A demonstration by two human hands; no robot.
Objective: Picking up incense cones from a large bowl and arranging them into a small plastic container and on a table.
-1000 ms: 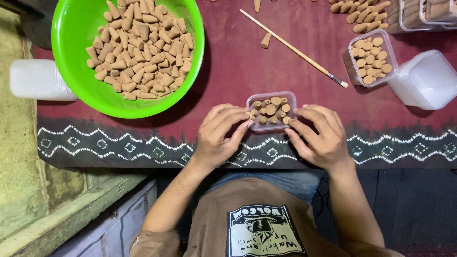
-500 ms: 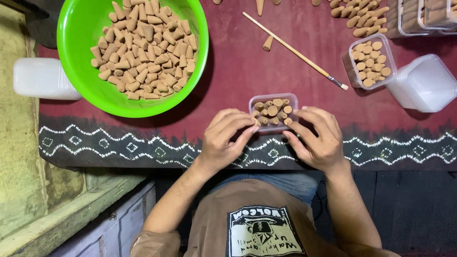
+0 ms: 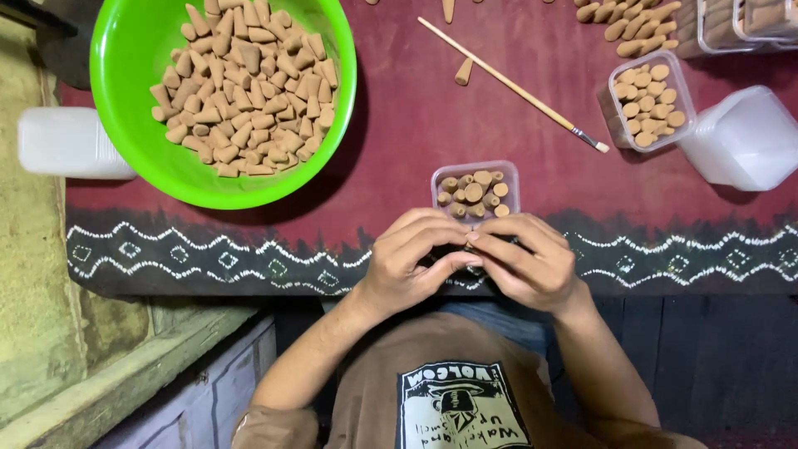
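Observation:
A small clear plastic box [image 3: 475, 169] packed with upright brown cones stands on the maroon cloth [image 3: 399, 125] near the table's front edge. Just in front of it my left hand [image 3: 411, 262] and my right hand [image 3: 528, 262] are pressed together. Their fingertips meet over a small brown cone [image 3: 472, 239] that is mostly hidden by the fingers. Neither hand touches the box's sides.
A green bowl [image 3: 125, 125] heaped with brown cones sits at the back left, beside a white plastic container [image 3: 71, 143]. A thin paintbrush [image 3: 515, 86], a loose cone [image 3: 464, 71], a second filled box [image 3: 683, 83] and a white tub [image 3: 744, 137] lie to the right.
Both hands have left the sides of the small box. They have drawn together in front of it, fingertips closing on a small piece.

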